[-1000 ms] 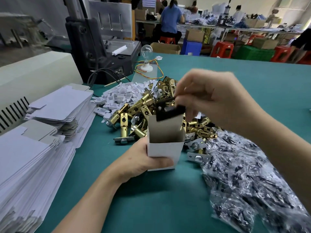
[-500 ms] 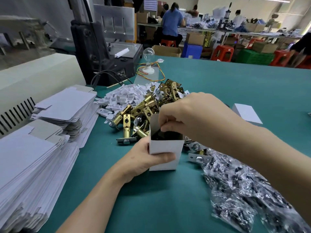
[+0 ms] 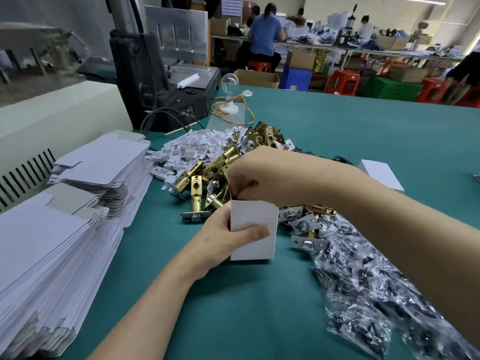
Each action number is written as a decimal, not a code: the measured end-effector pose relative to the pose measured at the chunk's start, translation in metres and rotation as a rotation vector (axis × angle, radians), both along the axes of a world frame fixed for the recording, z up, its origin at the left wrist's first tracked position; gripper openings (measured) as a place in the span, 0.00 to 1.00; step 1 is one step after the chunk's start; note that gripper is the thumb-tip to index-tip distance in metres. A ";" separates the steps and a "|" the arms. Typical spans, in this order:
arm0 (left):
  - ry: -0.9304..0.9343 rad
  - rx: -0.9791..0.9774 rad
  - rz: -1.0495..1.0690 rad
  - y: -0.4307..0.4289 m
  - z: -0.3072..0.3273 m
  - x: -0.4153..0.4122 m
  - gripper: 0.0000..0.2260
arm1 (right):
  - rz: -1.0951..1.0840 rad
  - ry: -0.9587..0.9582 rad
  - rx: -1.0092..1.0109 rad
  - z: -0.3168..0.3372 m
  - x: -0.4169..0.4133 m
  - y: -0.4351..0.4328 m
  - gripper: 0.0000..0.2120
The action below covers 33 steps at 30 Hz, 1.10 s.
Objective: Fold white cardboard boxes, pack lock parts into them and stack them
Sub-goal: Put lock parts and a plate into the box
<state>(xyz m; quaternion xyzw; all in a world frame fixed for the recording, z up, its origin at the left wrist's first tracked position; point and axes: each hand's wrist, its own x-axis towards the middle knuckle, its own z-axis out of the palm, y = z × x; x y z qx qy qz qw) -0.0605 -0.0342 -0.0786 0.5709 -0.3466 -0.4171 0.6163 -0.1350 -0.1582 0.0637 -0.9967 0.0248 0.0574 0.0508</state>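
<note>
Left hand (image 3: pixel 220 235) grips small white cardboard box (image 3: pixel 255 216) upright, centre-near on green table (image 3: pixel 363 131), steadying its mouth for right hand (image 3: pixel 259 175), whose fingers curl in; can't tell if it's holding anything.

Right hand (image 3: pixel 259 175) fingertips hidden in box (image 3: pixel 253 229) mouth; contents unseen. Bagged parts (image 3: pixel 376 294) blurred, cut off at right edge.

A clear light bulb (image 3: pixel 229 80) stands beside a dark machine (image 3: pixel 145 81), red stools (image 3: pixel 342 81) farther back
</note>
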 end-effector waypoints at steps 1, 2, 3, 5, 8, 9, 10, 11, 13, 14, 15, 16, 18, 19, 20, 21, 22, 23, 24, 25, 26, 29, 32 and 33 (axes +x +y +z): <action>0.001 -0.002 -0.001 0.000 0.000 0.000 0.25 | -0.018 -0.011 0.077 0.000 -0.002 -0.002 0.03; -0.001 -0.003 -0.003 0.000 -0.001 0.000 0.25 | -0.034 -0.050 0.157 0.001 -0.006 -0.004 0.02; -0.007 -0.005 -0.006 0.000 -0.001 0.000 0.24 | -0.046 -0.118 0.228 0.003 -0.012 -0.006 0.02; -0.023 -0.003 -0.019 0.000 -0.001 0.001 0.23 | -0.083 -0.298 0.345 0.008 -0.025 -0.014 0.04; -0.051 -0.003 -0.036 0.000 -0.001 0.002 0.22 | -0.195 -0.534 0.417 0.016 -0.050 -0.031 0.02; -0.057 -0.002 -0.038 0.001 -0.001 0.002 0.22 | -0.246 -0.569 0.374 0.016 -0.058 -0.040 0.02; -0.066 0.000 -0.042 0.001 -0.001 0.002 0.22 | -0.302 -0.552 0.302 0.016 -0.065 -0.049 0.03; -0.078 0.001 -0.046 0.001 -0.001 0.002 0.22 | -0.359 -0.466 0.214 0.014 -0.071 -0.058 0.03; -0.100 0.007 -0.055 0.001 -0.002 0.002 0.22 | -0.460 -0.194 0.046 0.006 -0.081 -0.074 0.04; -0.107 0.009 -0.062 0.002 -0.002 0.003 0.23 | -0.498 -0.084 -0.017 -0.001 -0.085 -0.079 0.04; -0.111 0.009 -0.070 0.002 -0.003 0.003 0.25 | -0.528 -0.007 -0.068 -0.008 -0.088 -0.084 0.05; -0.112 0.008 -0.075 0.003 -0.003 0.003 0.26 | -0.549 0.047 -0.111 -0.014 -0.091 -0.087 0.06; -0.110 0.002 -0.075 0.003 -0.003 0.003 0.27 | -0.566 0.130 -0.168 -0.024 -0.095 -0.089 0.08; -0.111 -0.001 -0.075 0.003 -0.003 0.003 0.27 | -0.569 0.163 -0.177 -0.027 -0.097 -0.090 0.10; -0.111 -0.004 -0.076 0.003 -0.003 0.003 0.26 | -0.571 0.179 -0.179 -0.030 -0.097 -0.091 0.12; -0.110 -0.004 -0.078 0.003 -0.003 0.003 0.25 | -0.576 0.191 -0.187 -0.033 -0.097 -0.091 0.13; -0.109 -0.003 -0.079 0.003 -0.003 0.003 0.25 | -0.578 0.192 -0.202 -0.035 -0.098 -0.093 0.13; -0.110 -0.001 -0.079 0.003 -0.003 0.003 0.24 | -0.582 0.197 -0.213 -0.036 -0.097 -0.093 0.13; -0.111 0.002 -0.081 0.003 -0.003 0.004 0.23 | -0.585 0.189 -0.219 -0.037 -0.097 -0.093 0.11; -0.111 0.006 -0.082 0.003 -0.003 0.004 0.23 | -0.589 0.170 -0.219 -0.037 -0.097 -0.094 0.07; -0.111 0.009 -0.084 0.003 -0.003 0.004 0.22 | -0.590 0.138 -0.212 -0.036 -0.098 -0.094 0.04; -0.108 0.014 -0.082 0.003 -0.003 0.004 0.21 | -0.624 0.041 -0.191 -0.030 -0.102 -0.095 0.07; -0.107 0.010 -0.073 0.003 -0.002 0.003 0.18 | -0.670 -0.103 -0.152 -0.018 -0.109 -0.098 0.07; -0.106 0.010 -0.063 0.003 -0.002 0.002 0.18 | -0.676 -0.183 -0.113 -0.012 -0.111 -0.098 0.07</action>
